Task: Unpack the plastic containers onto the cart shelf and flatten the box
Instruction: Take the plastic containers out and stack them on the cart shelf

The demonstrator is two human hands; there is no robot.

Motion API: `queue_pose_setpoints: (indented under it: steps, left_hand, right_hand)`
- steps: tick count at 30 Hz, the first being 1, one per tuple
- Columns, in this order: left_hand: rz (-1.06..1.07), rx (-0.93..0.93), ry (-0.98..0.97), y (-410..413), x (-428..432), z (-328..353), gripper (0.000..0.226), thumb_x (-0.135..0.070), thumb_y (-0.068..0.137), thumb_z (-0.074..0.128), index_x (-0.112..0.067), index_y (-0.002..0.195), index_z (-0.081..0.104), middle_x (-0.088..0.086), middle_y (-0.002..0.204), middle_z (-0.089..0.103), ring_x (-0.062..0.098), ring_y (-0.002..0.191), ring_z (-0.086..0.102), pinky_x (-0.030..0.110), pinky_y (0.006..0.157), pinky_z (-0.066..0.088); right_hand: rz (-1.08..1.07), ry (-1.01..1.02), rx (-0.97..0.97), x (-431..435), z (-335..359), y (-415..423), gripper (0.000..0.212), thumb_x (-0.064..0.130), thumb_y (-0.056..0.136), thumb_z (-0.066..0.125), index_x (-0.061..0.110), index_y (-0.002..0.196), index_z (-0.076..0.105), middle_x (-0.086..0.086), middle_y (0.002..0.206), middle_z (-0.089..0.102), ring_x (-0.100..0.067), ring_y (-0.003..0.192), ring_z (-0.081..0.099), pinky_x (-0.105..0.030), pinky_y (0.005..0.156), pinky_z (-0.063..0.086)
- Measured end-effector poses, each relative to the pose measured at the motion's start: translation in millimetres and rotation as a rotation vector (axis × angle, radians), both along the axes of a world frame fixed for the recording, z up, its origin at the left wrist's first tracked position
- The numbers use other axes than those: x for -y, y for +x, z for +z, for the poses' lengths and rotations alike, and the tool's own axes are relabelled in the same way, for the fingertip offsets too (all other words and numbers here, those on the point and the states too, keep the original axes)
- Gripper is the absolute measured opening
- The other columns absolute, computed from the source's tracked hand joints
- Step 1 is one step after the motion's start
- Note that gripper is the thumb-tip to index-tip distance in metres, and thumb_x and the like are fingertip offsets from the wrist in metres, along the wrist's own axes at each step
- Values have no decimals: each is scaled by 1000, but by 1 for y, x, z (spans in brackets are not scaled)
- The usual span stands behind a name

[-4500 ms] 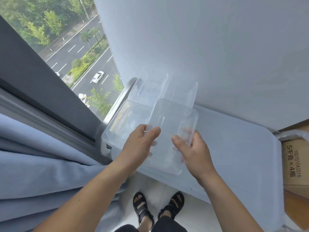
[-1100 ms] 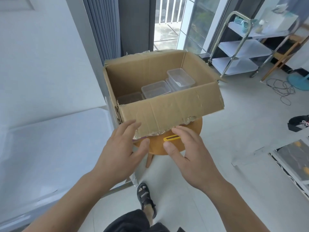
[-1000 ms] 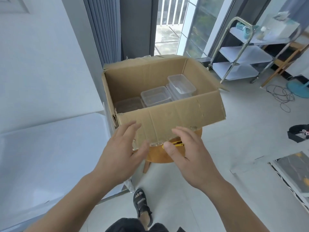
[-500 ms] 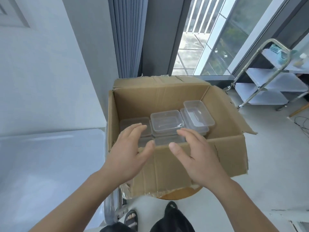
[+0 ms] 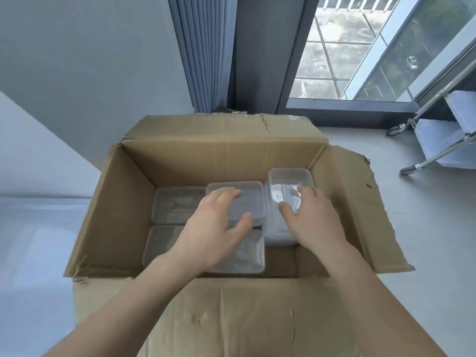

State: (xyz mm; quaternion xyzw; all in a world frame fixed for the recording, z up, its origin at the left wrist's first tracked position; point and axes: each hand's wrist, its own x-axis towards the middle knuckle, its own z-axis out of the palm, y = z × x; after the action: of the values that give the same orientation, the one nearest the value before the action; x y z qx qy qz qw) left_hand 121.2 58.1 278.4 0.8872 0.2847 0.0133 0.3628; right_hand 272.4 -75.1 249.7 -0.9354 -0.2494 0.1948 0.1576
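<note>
Reaching over near flap of cardboard box [image 5: 231,318], folded out & down toward body, prob. so forearms get in w/o snagging. Holding left hand [image 5: 213,228] spread, thumb wide, above centre container [image 5: 251,199], and right hand [image 5: 313,222] likewise spread, fingers a bit bent, above top-right container [image 5: 288,180]. Pinching nothing yet; can't tell if touching lids. Prob. lining up to lift a tub per hand. Finding all containers inside box, packed edge to edge on its floor, presumably to stop sliding. Counting 6 clear tubs: back-left container [image 5: 177,204], front-left container [image 5: 158,244], centre one, front-centre container [image 5: 248,256], top-right one, plus lower-right container [image 5: 275,230] seemingly under it. Can't rule out more beneath. Counting 1 box, 2 hands. Looking further right: 1 wheeled cart [image 5: 438,136], at least 2 pale shelves showing, well apart from box, so needing a carry. Ending at pleated curtain [image 5: 203,52] & window [image 5: 360,47] behind.
</note>
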Motion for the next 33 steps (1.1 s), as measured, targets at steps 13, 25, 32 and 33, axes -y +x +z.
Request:
queue_pose_setpoints:
  steps: [13, 25, 32, 33]
  left_hand:
    - [100, -173, -101, 52, -2, -37, 55, -39, 98, 53, -19, 147, 41, -6, 151, 41, 12, 138, 37, 19, 106, 29]
    - [80, -164, -132, 37, -16, -37, 56, -41, 98, 51, -19, 148, 39, -5, 153, 39, 11, 140, 34, 28, 114, 32]
    - [281, -91, -491, 26, -27, -32, 56, -51, 97, 47, -22, 144, 46, -10, 138, 55, 13, 125, 53, 37, 108, 42]
    - [327, -61, -576, 22, -30, -29, 53, -55, 94, 47, -25, 137, 53, -11, 130, 60, 13, 117, 58, 39, 101, 47]
  right_hand:
    - [76, -420, 16, -21, -50, 42, 122, 72, 73, 67, 1, 152, 8, -19, 145, 35, -34, 126, 36, -38, 98, 39]
    - [-129, -175, -128, -18, -42, 43, 137, 66, 58, 83, 19, 154, -3, -10, 143, 25, -32, 112, 57, -37, 73, 45]
    - [-100, 215, -255, -25, 2, 10, 136, 61, 55, 87, 28, 156, 2, 4, 147, 26, -16, 134, 39, -34, 101, 40]
    - [-59, 249, -265, -29, 7, 3, 134, 59, 56, 88, 29, 156, 3, 7, 145, 26, -12, 133, 37, -32, 102, 38]
